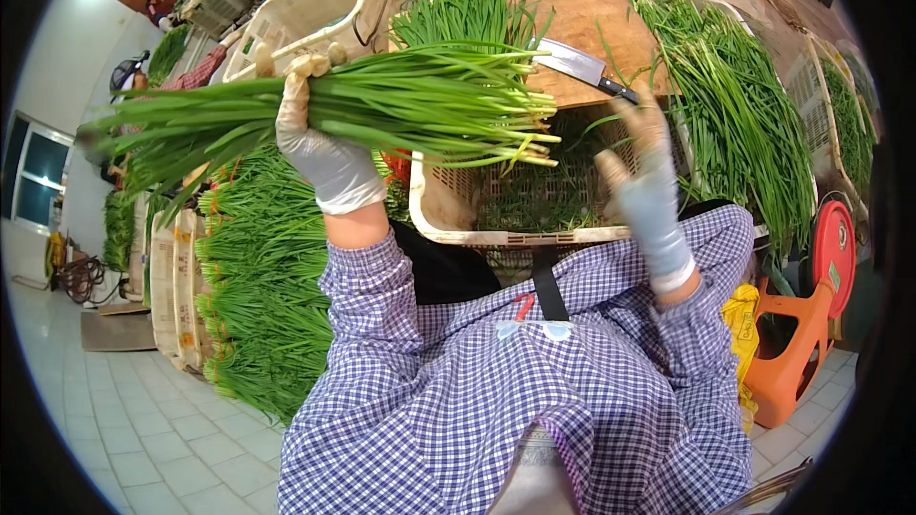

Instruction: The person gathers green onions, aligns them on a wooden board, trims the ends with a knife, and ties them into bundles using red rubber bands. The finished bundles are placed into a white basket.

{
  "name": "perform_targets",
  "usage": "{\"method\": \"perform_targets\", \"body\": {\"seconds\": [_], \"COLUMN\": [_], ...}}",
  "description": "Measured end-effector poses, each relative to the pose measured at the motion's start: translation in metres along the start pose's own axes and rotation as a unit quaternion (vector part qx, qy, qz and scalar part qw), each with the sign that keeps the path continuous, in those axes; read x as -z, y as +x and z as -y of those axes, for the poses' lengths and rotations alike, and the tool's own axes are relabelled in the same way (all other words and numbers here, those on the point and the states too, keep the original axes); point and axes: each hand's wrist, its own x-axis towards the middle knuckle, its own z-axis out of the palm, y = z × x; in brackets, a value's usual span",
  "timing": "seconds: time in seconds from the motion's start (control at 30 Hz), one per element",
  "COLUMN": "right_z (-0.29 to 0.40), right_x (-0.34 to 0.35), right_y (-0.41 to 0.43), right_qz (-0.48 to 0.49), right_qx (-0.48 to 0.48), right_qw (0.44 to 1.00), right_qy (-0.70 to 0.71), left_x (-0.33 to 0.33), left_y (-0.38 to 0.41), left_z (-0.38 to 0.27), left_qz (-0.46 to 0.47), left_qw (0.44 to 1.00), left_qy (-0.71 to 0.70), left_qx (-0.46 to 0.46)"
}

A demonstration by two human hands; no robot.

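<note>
My left hand [325, 161], in a thin pale glove, grips a large bunch of garlic chives [415, 96] held out sideways. The pale stem ends point right and the leaf tips trail left. Some yellowed leaf hangs among the stem ends. My right hand [644, 172], also gloved, is raised with fingers apart and slightly blurred. Its fingertips are by the black handle of a kitchen cleaver [572, 61]; whether they touch it I cannot tell. The cleaver lies on a wooden board [572, 7], beside more loose chives [458, 14].
Below the board is a plastic crate [444, 218] with leaf scraps. Another crate [744, 14] at right is heaped with chives [737, 107]. Tied bundles [272, 279] are stacked at left. An orange stool [794, 343] stands at right. Co-workers appear at far left.
</note>
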Motion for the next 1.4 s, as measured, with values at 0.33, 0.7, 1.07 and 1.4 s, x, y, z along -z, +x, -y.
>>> {"method": "perform_targets", "body": {"seconds": [0.33, 0.7, 1.07, 1.4], "right_z": [0.001, 0.037, 0.02, -0.088], "right_x": [-0.008, -0.031, -0.07, -0.014], "right_y": [0.006, 0.007, -0.004, -0.016], "right_qz": [0.199, 0.074, 0.121, 0.052], "right_qx": [0.109, -0.046, -0.38, -0.333], "right_qw": [0.969, 0.996, 0.744, 0.938], "right_qy": [-0.095, 0.011, 0.536, 0.08], "left_x": [-0.004, -0.032, -0.04, -0.01], "left_y": [-0.007, -0.022, -0.032, -0.01], "left_z": [0.008, -0.007, -0.002, -0.024], "left_qz": [-0.009, -0.017, 0.08, 0.021], "left_qw": [0.998, 0.999, 0.996, 0.999], "left_qy": [-0.009, -0.028, 0.001, -0.009], "left_qx": [0.066, 0.026, -0.043, -0.026]}}
